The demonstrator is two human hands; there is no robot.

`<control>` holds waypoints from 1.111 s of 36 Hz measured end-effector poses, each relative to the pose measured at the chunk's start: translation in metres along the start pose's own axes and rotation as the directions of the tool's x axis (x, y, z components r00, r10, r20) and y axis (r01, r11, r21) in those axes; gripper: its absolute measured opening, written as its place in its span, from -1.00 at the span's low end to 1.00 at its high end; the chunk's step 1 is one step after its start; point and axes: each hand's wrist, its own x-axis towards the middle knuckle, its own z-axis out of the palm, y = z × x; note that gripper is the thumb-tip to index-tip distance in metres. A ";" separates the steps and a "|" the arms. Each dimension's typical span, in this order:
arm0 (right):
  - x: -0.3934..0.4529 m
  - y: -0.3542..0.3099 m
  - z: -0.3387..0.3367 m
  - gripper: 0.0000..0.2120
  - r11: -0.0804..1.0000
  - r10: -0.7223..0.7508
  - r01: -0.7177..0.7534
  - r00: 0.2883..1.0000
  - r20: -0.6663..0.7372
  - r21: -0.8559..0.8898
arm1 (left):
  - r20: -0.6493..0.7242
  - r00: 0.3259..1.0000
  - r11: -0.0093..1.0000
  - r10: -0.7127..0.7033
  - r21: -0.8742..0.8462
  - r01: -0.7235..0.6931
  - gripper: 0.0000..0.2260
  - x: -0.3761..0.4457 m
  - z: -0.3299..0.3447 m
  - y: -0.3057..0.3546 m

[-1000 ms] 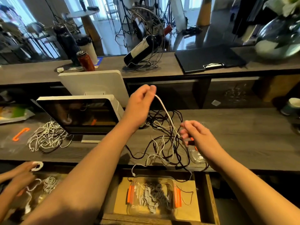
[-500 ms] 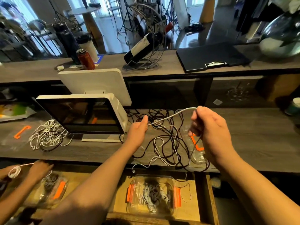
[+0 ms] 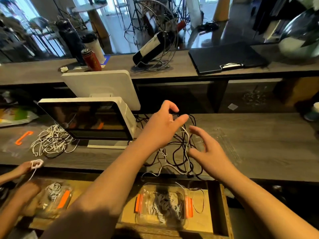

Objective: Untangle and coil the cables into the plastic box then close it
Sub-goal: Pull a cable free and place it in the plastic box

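Above tangled cables (image 3: 179,152), left hand (image 3: 162,126) and right hand (image 3: 208,150) spread (both empty).

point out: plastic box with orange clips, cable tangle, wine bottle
plastic box (image 3: 183,188), head view, clear rim at its far right corner
cable tangle (image 3: 179,152), head view, black loop in the middle of the pile
wine bottle (image 3: 151,46), head view, its pale label

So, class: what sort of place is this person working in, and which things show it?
Probably a bar or café service counter: a point-of-sale screen stands on the counter, a wine bottle leans in a wire holder on the ledge behind, and a black clipboard lies nearby.
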 end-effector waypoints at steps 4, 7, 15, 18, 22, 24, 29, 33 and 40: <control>-0.002 -0.028 0.006 -0.85 0.966 -0.107 0.088 0.992 0.066 0.243 | 0.058 0.997 0.998 0.042 0.041 -0.044 -0.89 -0.005 0.005 0.004; -0.004 -0.031 0.007 -0.78 0.948 -0.086 0.105 0.993 -0.077 0.301 | 0.021 1.000 1.000 0.023 0.011 -0.023 -0.69 -0.004 0.003 -0.010; -0.008 -0.027 -0.007 -0.69 0.854 0.007 0.126 0.968 -0.253 0.505 | -0.010 0.922 0.913 -0.387 -0.148 0.381 -0.52 -0.015 0.009 -0.109; -0.008 -0.021 -0.014 -0.70 0.877 0.051 0.105 0.950 -0.307 0.469 | -0.001 0.892 0.847 -0.451 -0.317 0.428 -0.57 -0.021 0.007 -0.128; -0.003 -0.005 -0.012 -0.88 0.964 0.147 -0.093 0.967 -0.210 0.248 | -0.007 0.936 0.910 -0.351 -0.239 0.339 -0.60 -0.022 0.005 -0.109; -0.002 -0.002 -0.008 -0.92 0.974 0.194 -0.174 0.972 -0.135 0.145 | -0.001 0.965 0.953 -0.261 -0.162 0.257 -0.63 -0.022 0.004 -0.089; -0.002 0.000 0.008 -0.24 0.976 0.183 -0.202 0.965 -0.190 -0.084 | 0.058 0.994 0.995 -0.095 0.015 0.094 -0.61 -0.022 0.000 -0.044; -0.003 -0.009 0.016 0.04 0.981 0.021 -0.063 0.976 -0.218 -0.185 | 0.086 0.996 0.991 -0.028 0.134 0.016 -0.62 -0.024 0.000 -0.025; -0.004 -0.018 0.028 -0.88 0.994 -0.104 0.101 0.991 -0.079 -0.045 | 0.054 0.999 1.000 -0.003 0.019 0.002 -0.59 -0.028 0.009 -0.024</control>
